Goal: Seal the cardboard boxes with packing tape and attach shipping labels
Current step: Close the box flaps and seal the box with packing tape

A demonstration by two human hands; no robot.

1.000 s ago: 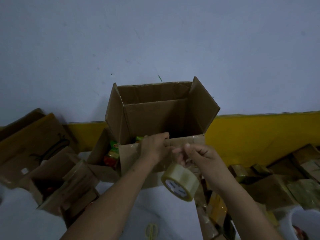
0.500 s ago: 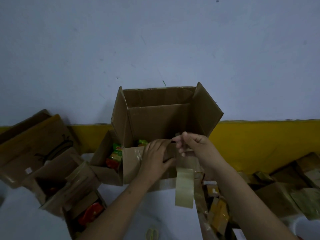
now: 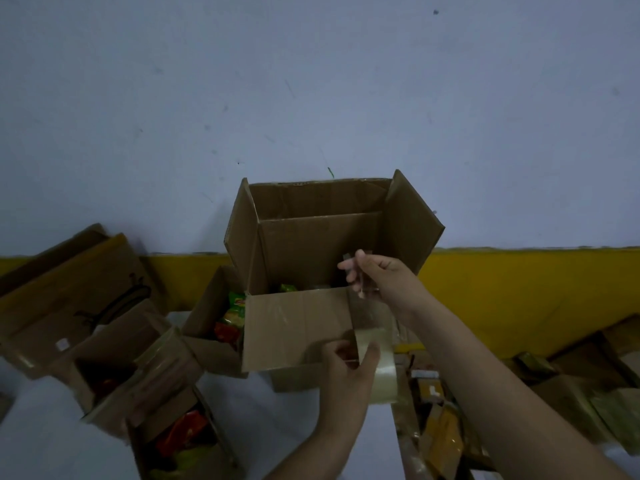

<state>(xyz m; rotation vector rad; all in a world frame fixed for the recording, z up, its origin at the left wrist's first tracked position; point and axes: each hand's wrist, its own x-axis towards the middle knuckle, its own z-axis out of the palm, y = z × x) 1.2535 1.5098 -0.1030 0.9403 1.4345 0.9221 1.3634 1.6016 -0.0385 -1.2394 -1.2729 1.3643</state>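
head view: i stand over a white table [image 3: 277,420] against a pale wall with a yellow band.
box: an open cardboard box [image 3: 322,258] sits at centre, all four flaps spread, its near flap hanging toward me; a green packet [image 3: 288,288] shows inside.
my right hand: my right hand [image 3: 381,278], at 3 o'clock from the box mouth, pinches the free end of a clear tape strip [image 3: 367,306] above the near rim.
my left hand: my left hand [image 3: 346,368], at 6 o'clock from the box, has fingers and thumb curled around the tape roll [image 3: 379,365], held against the near flap.
tape: the strip runs from the roll up to my right fingers.
surroundings: smaller boxes with colourful snack packets [image 3: 230,318] at 9 o'clock; flattened cardboard [image 3: 65,285] at far left; more packages [image 3: 588,382] at 4 o'clock.
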